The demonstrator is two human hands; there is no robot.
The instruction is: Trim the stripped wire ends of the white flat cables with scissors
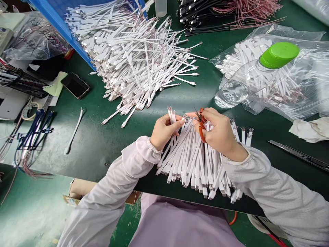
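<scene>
A fanned pile of short white cables (197, 157) lies in front of me, metal plugs toward the table's front edge and stripped wire ends pointing away. My left hand (164, 129) is closed on a few white cables (172, 115) near their stripped ends. Orange-handled scissors (201, 125) are in my right hand (219, 132), handles in the palm and dark blades pointing up and left. The right index finger stretches over the wire ends, close to my left fingertips. Whether the blades touch any wire I cannot tell.
A big heap of white cables (136, 58) spills from a blue bin (77, 44). A bottle with a green lid (279, 55) leans over bagged cables. A utility knife (300, 154) lies right; a phone (75, 85) and a single cable (74, 132) lie left.
</scene>
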